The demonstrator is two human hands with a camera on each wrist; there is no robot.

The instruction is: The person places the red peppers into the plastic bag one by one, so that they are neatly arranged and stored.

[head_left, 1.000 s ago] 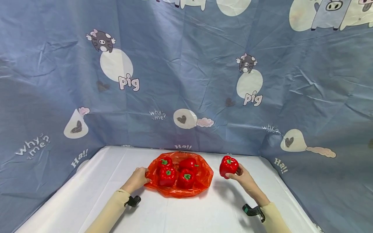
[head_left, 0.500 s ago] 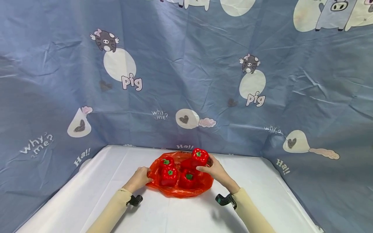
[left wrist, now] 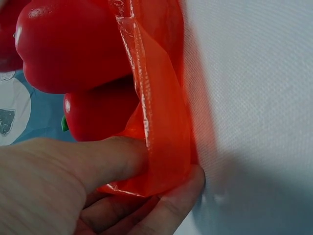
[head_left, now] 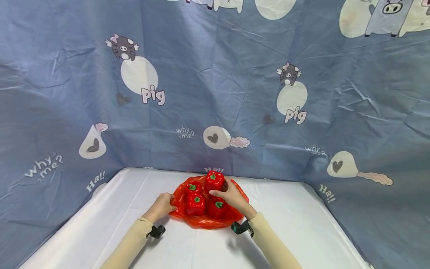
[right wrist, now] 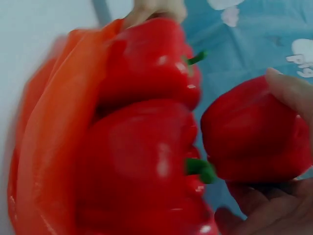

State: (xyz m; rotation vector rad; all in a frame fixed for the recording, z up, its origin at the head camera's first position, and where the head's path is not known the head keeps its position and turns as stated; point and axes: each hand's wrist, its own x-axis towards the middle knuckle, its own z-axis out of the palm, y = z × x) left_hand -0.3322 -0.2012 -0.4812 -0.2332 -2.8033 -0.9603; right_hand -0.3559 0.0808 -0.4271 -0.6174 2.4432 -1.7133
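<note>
An orange-red plastic bag (head_left: 205,223) lies spread on the white table with several red bell peppers in it. At its left edge my left hand (head_left: 161,206) pinches the film between thumb and fingers, as the left wrist view shows around the bag's rim (left wrist: 168,117). My right hand (head_left: 234,196) grips another red bell pepper (head_left: 214,181) above the far middle of the bag. In the right wrist view that held pepper (right wrist: 254,132) is apart from the nearest bagged pepper (right wrist: 142,156). The pepper lying at the bag's back right is mostly hidden behind the right hand.
The white table (head_left: 188,250) reaches out on all sides of the bag. A blue patterned cloth (head_left: 174,149) hangs behind it and along both sides. Each wrist wears a dark band with a camera, the left one (head_left: 156,231) near the table surface.
From the right of the bag, my right hand has carried the held pepper leftward until it is over the bag. My left hand keeps its hold on the bag's edge.
</note>
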